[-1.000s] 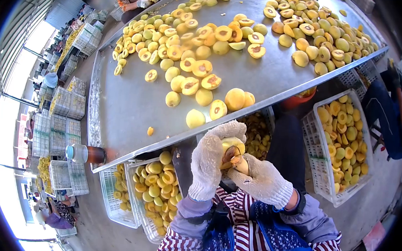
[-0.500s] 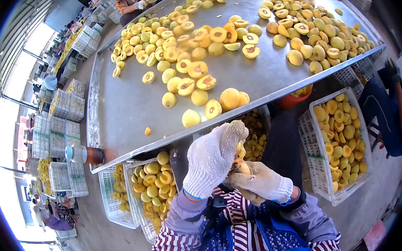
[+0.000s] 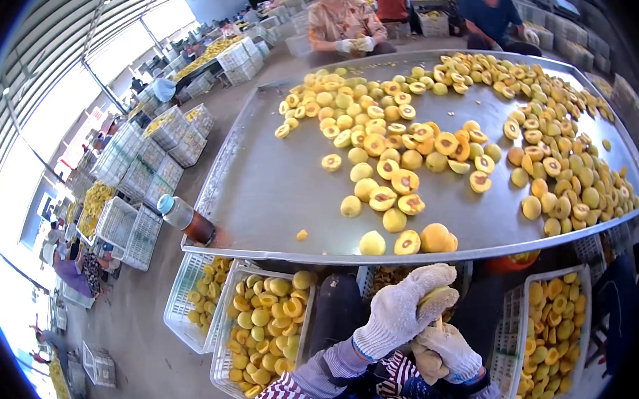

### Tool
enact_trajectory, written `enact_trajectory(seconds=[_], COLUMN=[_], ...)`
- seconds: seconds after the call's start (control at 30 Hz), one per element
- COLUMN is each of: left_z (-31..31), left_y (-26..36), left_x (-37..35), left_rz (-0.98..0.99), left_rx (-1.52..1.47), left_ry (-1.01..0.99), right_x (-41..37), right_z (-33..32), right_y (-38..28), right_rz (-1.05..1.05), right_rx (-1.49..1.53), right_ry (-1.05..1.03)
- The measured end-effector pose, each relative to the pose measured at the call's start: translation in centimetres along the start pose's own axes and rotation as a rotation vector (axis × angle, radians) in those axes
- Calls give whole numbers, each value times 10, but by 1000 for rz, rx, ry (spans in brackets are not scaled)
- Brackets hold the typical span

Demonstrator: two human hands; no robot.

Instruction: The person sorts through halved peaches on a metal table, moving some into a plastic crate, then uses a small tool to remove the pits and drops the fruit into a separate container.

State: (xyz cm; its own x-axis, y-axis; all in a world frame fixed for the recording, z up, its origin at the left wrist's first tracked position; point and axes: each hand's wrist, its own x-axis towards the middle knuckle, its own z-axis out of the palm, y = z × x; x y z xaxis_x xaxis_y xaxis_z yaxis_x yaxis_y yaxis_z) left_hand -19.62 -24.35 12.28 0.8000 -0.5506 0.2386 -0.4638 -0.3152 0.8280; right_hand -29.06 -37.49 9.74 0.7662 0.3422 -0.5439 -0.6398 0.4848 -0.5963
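Metal table (image 3: 261,196) straight ahead of both hands, near edge just beyond the left glove, yellow fruit spread on top
Two people across it, well apart from the hands: patterned top (image 3: 343,24) ahead and left, dark top (image 3: 490,14) ahead, slightly right
Crates with fruit: front-left crate (image 3: 220,367) and outer-left crate (image 3: 180,297) both left of the left hand, right crate (image 3: 508,350) right of the right hand; under-table crate (image 3: 364,280) just past the left hand, mostly hidden
Red bucket (image 3: 509,263) ahead and right of the right hand, partly under the table edge
Bottle (image 3: 186,219) well left of the left hand, by the near table corner
Left hand (image 3: 408,307) grasping a fruit piece (image 3: 427,297) between thumb and fingers; right hand (image 3: 450,352) below and right of it, curled round a pale narrow piece (image 3: 440,323), can't tell what kind
Relation: fruit piece up and left from the right hand, left hand nearer since it holds it; visible edge slants away and rightward, pale narrow piece points up toward it; contact can't tell
Counts: table 1, people across 2, nearby crates 4, bucket 1, bottle 1, hands 2, held fruit 1, pale piece 1, orange scrap (image 3: 302,235) on table 1; table and crate fruit too many to count
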Motion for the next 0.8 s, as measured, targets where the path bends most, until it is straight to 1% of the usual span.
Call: enact_trajectory(seconds=[0.03,0.13,0.2,0.3,0.33,0.4,0.43,0.53,0.63,0.67,0.73,0.77,0.8], left_z=[-2,-6,-10,-20,-22,-26,-29,-38,-29,-28,-28,-25,-26], left_y=[0,1,3,-10,-11,-13,-10,-8,-26,-19,-1,-4,-2], left_x=[1,3,3,12,12,11,9,10,11,1,-3,-3,-1], left_rz=[15,65,99,-18,-24,-36,32,279,462,4,-275,-297,-364], left_rx=[-10,-17,16,-102,-141,-218,-224,-112,-310,-743,-1103,-1174,-1226], left_ry=[10,10,0,-219,-218,-225,-197,-180,-90,-274,-227,-242,-235], right_x=[0,-1,-4,-2,0,1,2,15,10,8,13,11,13], right_z=[1,-3,4,10,11,12,12,6,13,19,20,23,25], right_y=[-3,3,-3,-4,-4,-2,2,20,19,11,13,8,7], right_rz=[10,-29,0,58,78,40,22,208,48,86,22,35,24], right_rx=[24,103,123,133,132,177,204,816,555,563,464,348,343], right_ry=[-16,-149,-130,-143,-155,-236,-276,-724,-512,-513,-555,-451,-473])
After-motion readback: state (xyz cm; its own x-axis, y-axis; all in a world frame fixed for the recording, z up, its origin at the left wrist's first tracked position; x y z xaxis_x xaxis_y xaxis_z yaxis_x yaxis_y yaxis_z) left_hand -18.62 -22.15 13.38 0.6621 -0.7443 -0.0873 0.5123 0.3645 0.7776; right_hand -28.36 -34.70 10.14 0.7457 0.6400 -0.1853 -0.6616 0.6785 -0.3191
